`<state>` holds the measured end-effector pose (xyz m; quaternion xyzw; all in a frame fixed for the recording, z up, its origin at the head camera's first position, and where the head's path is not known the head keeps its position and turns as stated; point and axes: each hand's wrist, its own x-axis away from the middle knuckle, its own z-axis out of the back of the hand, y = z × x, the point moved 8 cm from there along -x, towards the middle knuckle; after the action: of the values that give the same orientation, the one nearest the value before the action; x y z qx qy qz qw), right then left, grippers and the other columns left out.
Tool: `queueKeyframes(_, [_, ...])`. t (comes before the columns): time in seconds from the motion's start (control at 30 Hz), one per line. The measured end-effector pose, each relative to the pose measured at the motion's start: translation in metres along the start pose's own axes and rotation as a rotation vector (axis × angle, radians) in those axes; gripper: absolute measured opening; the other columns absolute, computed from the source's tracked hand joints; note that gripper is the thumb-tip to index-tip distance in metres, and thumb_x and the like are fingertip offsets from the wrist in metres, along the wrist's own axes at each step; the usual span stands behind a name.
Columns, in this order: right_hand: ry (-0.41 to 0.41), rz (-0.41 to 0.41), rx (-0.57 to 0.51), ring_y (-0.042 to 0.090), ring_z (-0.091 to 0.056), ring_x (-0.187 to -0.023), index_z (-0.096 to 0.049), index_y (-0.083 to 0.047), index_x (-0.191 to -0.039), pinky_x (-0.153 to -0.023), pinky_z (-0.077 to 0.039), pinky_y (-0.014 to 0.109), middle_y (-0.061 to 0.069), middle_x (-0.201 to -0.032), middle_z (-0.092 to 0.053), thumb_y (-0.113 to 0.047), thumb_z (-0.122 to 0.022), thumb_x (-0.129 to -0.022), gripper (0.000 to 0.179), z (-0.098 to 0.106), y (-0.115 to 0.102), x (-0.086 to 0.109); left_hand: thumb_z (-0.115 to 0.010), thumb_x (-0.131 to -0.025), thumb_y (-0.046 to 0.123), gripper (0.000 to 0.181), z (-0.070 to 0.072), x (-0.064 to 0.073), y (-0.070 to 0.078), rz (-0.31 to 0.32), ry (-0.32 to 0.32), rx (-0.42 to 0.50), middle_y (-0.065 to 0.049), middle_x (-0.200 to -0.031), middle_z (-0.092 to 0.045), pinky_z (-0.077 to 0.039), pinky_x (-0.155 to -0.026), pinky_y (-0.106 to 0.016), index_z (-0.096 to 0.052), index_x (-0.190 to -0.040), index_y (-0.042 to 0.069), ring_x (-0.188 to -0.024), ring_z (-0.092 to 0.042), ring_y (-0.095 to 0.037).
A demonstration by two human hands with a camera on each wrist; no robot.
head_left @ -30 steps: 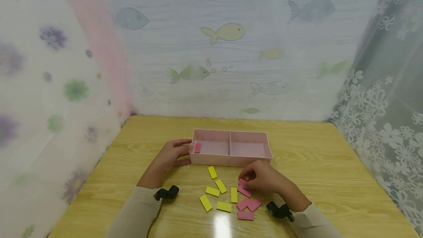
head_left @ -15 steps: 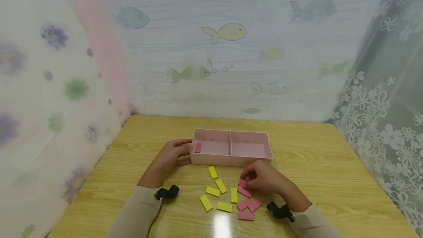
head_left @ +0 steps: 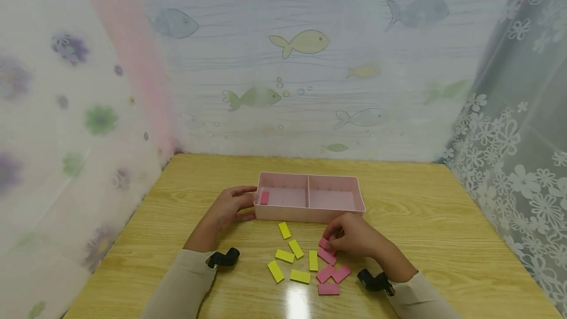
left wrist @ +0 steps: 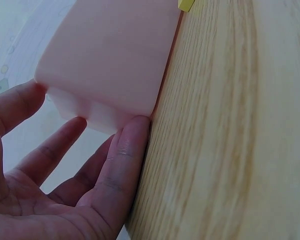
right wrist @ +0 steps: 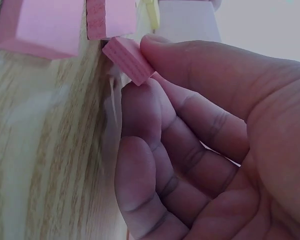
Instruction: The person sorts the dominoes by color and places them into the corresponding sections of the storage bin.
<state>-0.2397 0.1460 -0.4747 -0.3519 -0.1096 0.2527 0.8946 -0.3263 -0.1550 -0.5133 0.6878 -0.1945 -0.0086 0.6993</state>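
Observation:
A pink two-compartment box (head_left: 288,213) stands on the table. Fingertips of my left hand (head_left: 228,208) rest against its left end wall, as the left wrist view (left wrist: 85,175) of that hand also shows. One pink block (head_left: 264,198) lies in the left compartment. In front of the box's right half, my right hand (head_left: 356,238) pinches another pink block (right wrist: 127,59) between thumb and fingers, tilted and low by the table. Several pink blocks (head_left: 329,289) lie close below that hand. Left of them are scattered several yellow blocks (head_left: 300,276).
The wood-grain table (head_left: 421,220) reaches back to a fish-patterned curtain (head_left: 301,112). A flowered curtain (head_left: 99,119) hangs on the left, a lace one (head_left: 505,134) on the right. Black wrist cameras (head_left: 374,281) sit at both sleeves.
My right fingers have shifted slightly on the pink block, which shows a bit more. The left hand, the box and the other blocks stay where they were.

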Motion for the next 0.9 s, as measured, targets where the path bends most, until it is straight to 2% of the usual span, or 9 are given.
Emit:
queueKeyframes(0.2, [0.0,-0.015,-0.029,0.008,-0.062,-0.068,-0.081,-0.014,-0.093,-0.062,-0.053,0.023,-0.007,-0.081,-0.072,-0.021,-0.082,-0.09,0.008,0.002,0.002,0.0,-0.067,-0.103,0.026,0.054,-0.001,0.0,0.0,0.003,0.001,0.001,-0.019,-0.15,-0.055,-0.061,-0.094,-0.045,-0.051,-0.152,0.01,-0.131,-0.062,-0.033])
queueKeyframes(0.5, [0.001,-0.015,-0.035,0.007,-0.069,-0.069,-0.081,-0.012,-0.096,-0.063,-0.056,0.024,-0.005,-0.084,-0.076,-0.011,-0.075,-0.091,0.008,0.005,-0.001,0.001,-0.064,-0.104,0.024,0.051,-0.001,0.001,0.004,-0.011,0.012,-0.032,-0.018,-0.15,-0.055,-0.062,-0.093,-0.046,-0.052,-0.151,0.009,-0.124,-0.066,-0.03])
queueKeyframes(0.77, [0.022,-0.017,-0.03,0.007,-0.069,-0.071,-0.081,-0.012,-0.098,-0.063,-0.057,0.024,-0.005,-0.086,-0.076,-0.016,-0.078,-0.091,0.009,0.01,-0.003,0.002,-0.06,-0.106,0.019,0.055,-0.007,0.004,0.024,-0.219,-0.019,-0.212,-0.019,-0.156,-0.047,-0.059,-0.097,-0.046,-0.043,-0.159,0.02,-0.138,-0.053,-0.039])
queueKeyframes(0.9, [0.032,-0.013,-0.044,0.008,-0.07,-0.071,-0.081,-0.014,-0.099,-0.062,-0.057,0.025,-0.005,-0.087,-0.077,-0.02,-0.078,-0.092,0.01,0.012,-0.002,0.002,-0.06,-0.106,0.018,0.057,-0.012,0.005,0.026,-0.247,-0.063,-0.215,-0.018,-0.161,-0.041,-0.059,-0.098,-0.047,-0.041,-0.16,0.02,-0.142,-0.048,-0.041])
